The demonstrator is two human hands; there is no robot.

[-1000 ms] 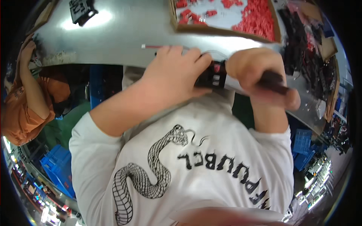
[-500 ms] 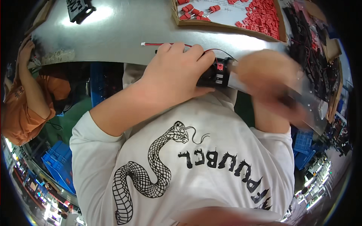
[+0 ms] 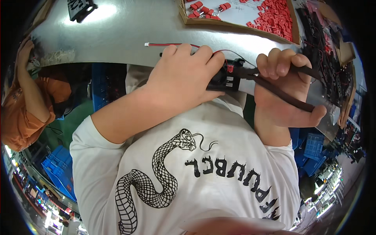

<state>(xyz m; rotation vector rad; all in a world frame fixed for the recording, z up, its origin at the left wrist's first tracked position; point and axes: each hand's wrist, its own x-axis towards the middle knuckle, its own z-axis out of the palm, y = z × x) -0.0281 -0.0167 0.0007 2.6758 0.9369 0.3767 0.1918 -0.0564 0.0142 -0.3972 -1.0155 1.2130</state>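
Observation:
My left hand [image 3: 186, 72] is closed over a black plastic housing [image 3: 222, 83] at the table's near edge, its fingers hiding most of the part. A small red piece [image 3: 230, 69] sits in the housing's right end. Thin red and black wires run from under the hand, ending at the left in a white connector [image 3: 147, 44]. My right hand [image 3: 284, 86] grips dark-handled pliers [image 3: 280, 91], their two handles spread apart. The jaws point left and reach the housing beside the red piece; whether they grip it I cannot make out.
A shallow cardboard tray [image 3: 239, 29] holds many red plastic pieces beyond my hands. At the far left lies another black part [image 3: 80, 9]. Dark wired parts [image 3: 319, 51] are heaped at the right. A co-worker's arm [image 3: 29, 84] rests at the left table edge, near blue crates [image 3: 60, 168].
My right hand was blurred by motion and now shows clearly, with the plier handles spread and the jaws at the housing. My left hand has stayed nearly in place.

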